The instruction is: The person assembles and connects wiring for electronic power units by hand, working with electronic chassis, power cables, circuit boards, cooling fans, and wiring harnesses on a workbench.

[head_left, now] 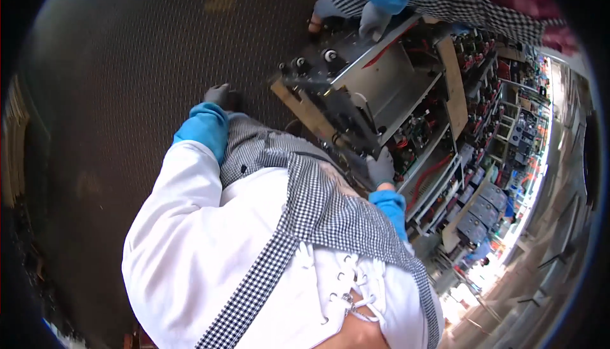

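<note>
My left hand [222, 96], in a grey glove, is beside my knee over the dark floor. Its fingers are partly hidden and too dark to read. My right hand [382, 168], gloved the same way, is closed on the near dark edge of an open metal rack [397, 85]. Metal panels, wooden strips, red wires and circuit boards show in the rack, which looks tilted. Wheel-like black parts with pale centres [331, 57] stick out at its left end. At the far side, a co-worker's grey-gloved hand [374, 21] rests on the rack's upper edge.
Dark textured floor [140, 69] spreads to the left, with a faded yellow mark on it. Across from me stands the co-worker in a checked apron [457, 0] and blue sleeves. Shelves of electronic parts [486, 209] run along the right, beside a bright aisle.
</note>
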The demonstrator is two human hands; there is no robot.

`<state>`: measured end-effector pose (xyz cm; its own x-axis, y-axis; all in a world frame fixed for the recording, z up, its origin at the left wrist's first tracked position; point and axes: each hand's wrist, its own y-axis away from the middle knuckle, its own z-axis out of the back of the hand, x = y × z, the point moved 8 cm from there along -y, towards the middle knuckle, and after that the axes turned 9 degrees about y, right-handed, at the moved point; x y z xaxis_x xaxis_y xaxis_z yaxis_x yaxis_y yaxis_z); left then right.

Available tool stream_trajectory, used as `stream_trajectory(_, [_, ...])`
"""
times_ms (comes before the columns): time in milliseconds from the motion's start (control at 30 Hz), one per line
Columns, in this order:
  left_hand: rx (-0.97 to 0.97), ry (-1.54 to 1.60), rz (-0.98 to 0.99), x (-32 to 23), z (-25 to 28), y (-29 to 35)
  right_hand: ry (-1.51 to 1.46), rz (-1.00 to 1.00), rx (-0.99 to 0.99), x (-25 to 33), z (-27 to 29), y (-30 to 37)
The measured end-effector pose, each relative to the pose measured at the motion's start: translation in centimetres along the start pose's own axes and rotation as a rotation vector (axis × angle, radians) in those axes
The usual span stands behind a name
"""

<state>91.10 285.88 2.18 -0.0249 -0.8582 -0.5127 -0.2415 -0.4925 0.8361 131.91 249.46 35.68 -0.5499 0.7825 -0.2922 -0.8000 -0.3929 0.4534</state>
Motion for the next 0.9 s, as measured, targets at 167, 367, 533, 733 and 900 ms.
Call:
stream_trajectory(167, [0.018, -1.051, 0.037, 7.4, 15.7, 0.6, -0.034, -0.101, 0.276, 3.6, 2.5, 0.2])
stream_trajectory(367, [-0.121, -0.369, 0.409, 13.4, 25.4, 4.4, 0.095, -0.363, 0.183, 6.0, 2.9, 0.1])
stream_trajectory(533, [-0.108, -0.129, 0.288, 3.2, 20.8, 4.2, 0.06, -0.435, 0.357, 4.6, 4.0, -2.1])
stream_trajectory(733, [0.057, -0.081, 0.168, -14.6, 8.8, -2.2, -0.294, -0.289, -0.143, 8.0, 14.3, -5.9])
stream_trajectory(900, [0.249, -0.299, 0.009, -27.3, -1.7, -4.1, -0.494, -0.087, -0.251, 17.9, 16.1, -11.4])
